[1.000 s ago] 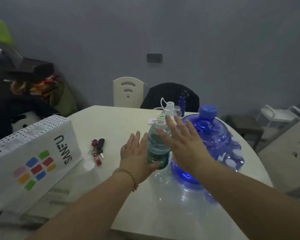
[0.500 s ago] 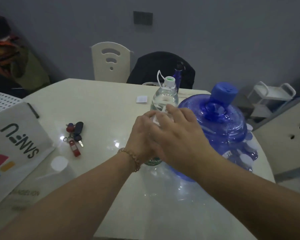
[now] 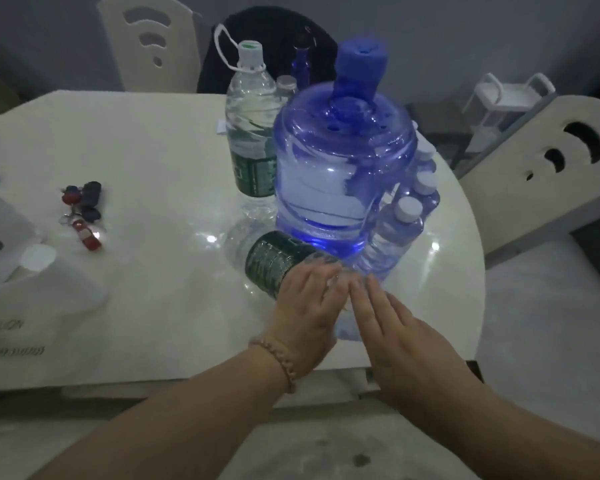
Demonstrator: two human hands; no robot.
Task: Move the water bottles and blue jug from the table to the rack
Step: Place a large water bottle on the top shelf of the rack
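A clear water bottle with a green label (image 3: 274, 263) is tipped over, base pointing away, near the table's front edge. My left hand (image 3: 305, 313) wraps its upper part from the left. My right hand (image 3: 395, 336) presses flat against it from the right with straight fingers, so the cap is hidden. Just behind stands the big blue jug (image 3: 340, 174) with its blue cap. A second tall clear bottle (image 3: 250, 133) stands upright left of the jug. Several small bottles (image 3: 395, 230) crowd the jug's right side.
The round white table (image 3: 153, 150) carries a bunch of keys (image 3: 84, 216) and a white printed box (image 3: 0, 237) at the left. Pale chairs (image 3: 149, 43) (image 3: 541, 168) stand behind and to the right. A small white rack (image 3: 499, 98) sits at the back right.
My view has dropped and moved closer. Both hands closed on the nearer bottle, tipped it over and drew it toward the front edge. The jug and the other bottles stayed in place.
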